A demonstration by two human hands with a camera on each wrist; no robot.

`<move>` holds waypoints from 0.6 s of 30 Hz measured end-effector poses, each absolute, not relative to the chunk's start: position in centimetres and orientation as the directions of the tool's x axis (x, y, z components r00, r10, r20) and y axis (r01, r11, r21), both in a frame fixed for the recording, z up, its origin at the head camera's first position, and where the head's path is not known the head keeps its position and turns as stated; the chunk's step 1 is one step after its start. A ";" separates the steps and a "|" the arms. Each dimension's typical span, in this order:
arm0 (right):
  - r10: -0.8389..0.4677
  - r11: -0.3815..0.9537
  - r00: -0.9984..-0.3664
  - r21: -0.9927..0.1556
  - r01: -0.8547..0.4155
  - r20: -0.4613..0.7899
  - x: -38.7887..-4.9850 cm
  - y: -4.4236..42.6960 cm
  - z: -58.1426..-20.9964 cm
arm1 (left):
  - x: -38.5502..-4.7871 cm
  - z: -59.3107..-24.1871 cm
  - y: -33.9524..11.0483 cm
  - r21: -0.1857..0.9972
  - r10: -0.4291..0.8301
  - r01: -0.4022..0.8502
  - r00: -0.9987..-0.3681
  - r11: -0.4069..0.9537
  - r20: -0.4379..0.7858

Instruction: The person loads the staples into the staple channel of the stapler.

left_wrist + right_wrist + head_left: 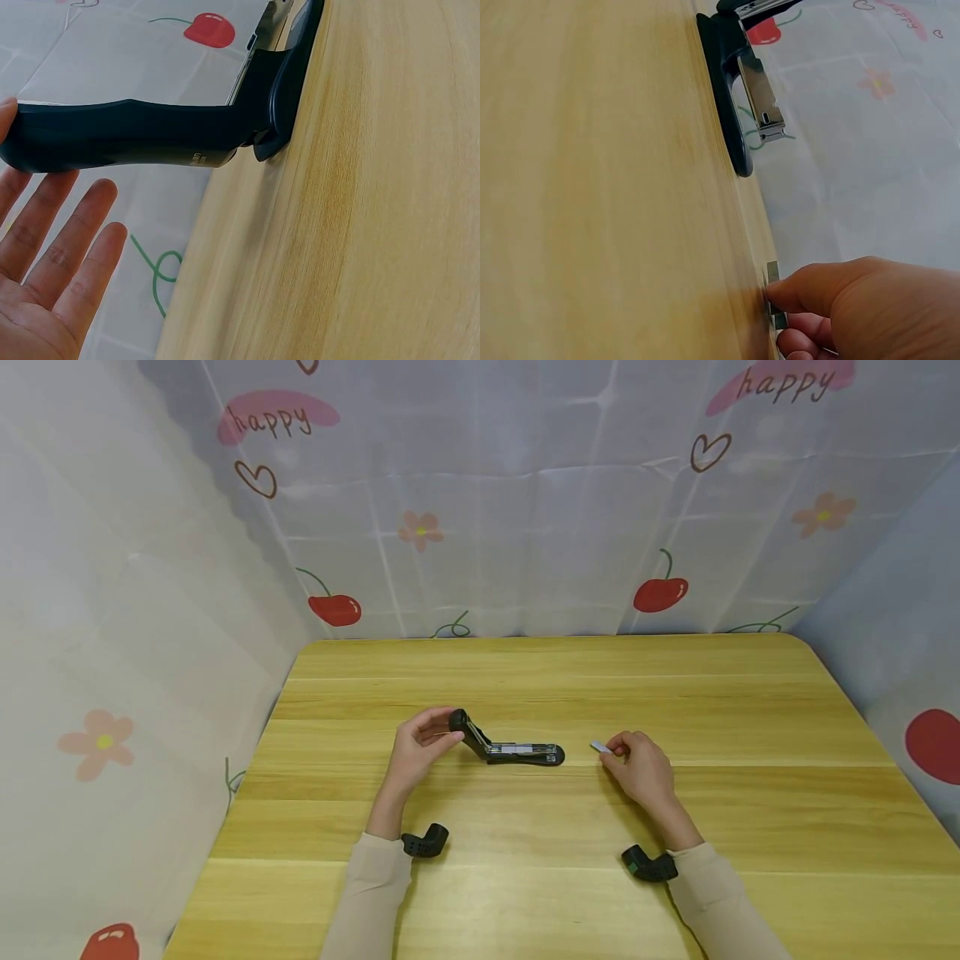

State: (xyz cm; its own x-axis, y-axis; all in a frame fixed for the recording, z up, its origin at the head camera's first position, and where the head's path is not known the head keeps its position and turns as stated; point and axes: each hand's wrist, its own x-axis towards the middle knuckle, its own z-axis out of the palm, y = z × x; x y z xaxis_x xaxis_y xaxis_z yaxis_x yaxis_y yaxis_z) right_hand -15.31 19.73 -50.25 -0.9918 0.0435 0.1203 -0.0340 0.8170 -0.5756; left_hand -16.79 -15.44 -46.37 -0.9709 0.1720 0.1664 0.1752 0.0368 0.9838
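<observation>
A black stapler (pixel 557 758) lies on the table with its top arm swung up and its metal staple channel exposed. My left hand (pixel 416 750) holds the raised top arm by its end. In the left wrist view, the thumb and fingers of the left hand (pixel 45 277) grip the end of the stapler (pixel 135 139), and the lower fingers are spread. To the right of the stapler, my right hand (pixel 643 768) pinches a small strip of staples (pixel 599 747). The right wrist view shows the staple strip (pixel 772 270) between thumb and finger, close to the tabletop, apart from the stapler (pixel 724 90).
The wooden table (pixel 525 893) extends around both hands. Behind it hangs a white printed curtain (pixel 525 552), with more on both sides. A black wrist camera (pixel 426 841) sits at the left wrist and another camera (pixel 649 865) at the right.
</observation>
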 end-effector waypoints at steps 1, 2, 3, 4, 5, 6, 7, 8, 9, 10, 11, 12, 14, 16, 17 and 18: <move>0.046 0.816 -0.991 -0.577 -0.035 0.126 -15.3 19.7 -50.3 | -16.8 -46.4 -15.4 0.984 0.172 0.175 -0.971 0.037 0.166; 0.047 0.814 -0.990 -0.579 -0.038 0.131 -15.3 19.7 -50.3 | -16.8 -46.4 -15.4 0.984 0.173 0.175 -0.971 0.037 0.167; 0.047 0.813 -0.990 -0.581 -0.041 0.136 -15.3 19.7 -50.3 | -16.8 -46.3 -15.4 0.984 0.173 0.175 -0.971 0.037 0.166; 0.048 0.811 -0.989 -0.583 -0.043 0.140 -15.4 19.7 -50.3 | -16.7 -46.3 -15.4 0.984 0.173 0.174 -0.971 0.038 0.165; 0.050 0.809 -0.988 -0.586 -0.046 0.145 -15.4 19.7 -50.3 | -16.7 -46.3 -15.4 0.984 0.173 0.174 -0.971 0.038 0.165; 0.050 0.806 -0.987 -0.590 -0.049 0.150 -15.4 19.7 -50.3 | -16.7 -46.3 -15.5 0.984 0.173 0.174 -0.971 0.039 0.165; 0.050 0.802 -0.987 -0.595 -0.051 0.152 -15.4 19.7 -50.3 | -16.7 -46.4 -15.5 0.984 0.173 0.175 -0.971 0.039 0.166; 0.050 0.798 -0.987 -0.600 -0.054 0.154 -15.4 19.7 -50.2 | -16.7 -46.4 -15.5 0.983 0.173 0.177 -0.971 0.039 0.167; 0.052 0.792 -0.986 -0.608 -0.054 0.155 -15.4 19.7 -50.3 | -16.7 -46.4 -15.5 0.983 0.173 0.177 -0.970 0.039 0.168; 0.054 0.786 -0.986 -0.616 -0.054 0.156 -15.4 19.7 -50.2 | -16.8 -46.4 -15.5 0.983 0.174 0.179 -0.970 0.040 0.169; 0.056 0.780 -0.986 -0.623 -0.055 0.157 -15.5 19.7 -50.2 | -16.8 -46.4 -15.5 0.983 0.174 0.181 -0.970 0.039 0.171; 0.058 0.774 -0.986 -0.630 -0.056 0.158 -15.5 19.8 -50.2 | -16.8 -46.5 -15.5 0.983 0.175 0.182 -0.969 0.038 0.172; 0.059 0.763 -0.985 -0.643 -0.060 0.162 -15.6 19.8 -50.3 | -16.8 -46.5 -15.5 0.983 0.175 0.182 -0.969 0.040 0.172; 0.058 0.754 -0.984 -0.654 -0.069 0.170 -15.6 19.9 -50.3 | -16.8 -46.5 -15.5 0.983 0.175 0.179 -0.970 0.042 0.169; 0.059 0.748 -0.983 -0.659 -0.073 0.176 -15.7 20.0 -50.3 | -16.8 -46.5 -15.5 0.983 0.175 0.178 -0.970 0.043 0.168; 0.059 0.742 -0.982 -0.666 -0.078 0.180 -15.7 20.0 -50.3 | -16.8 -46.5 -15.5 0.983 0.175 0.177 -0.970 0.043 0.167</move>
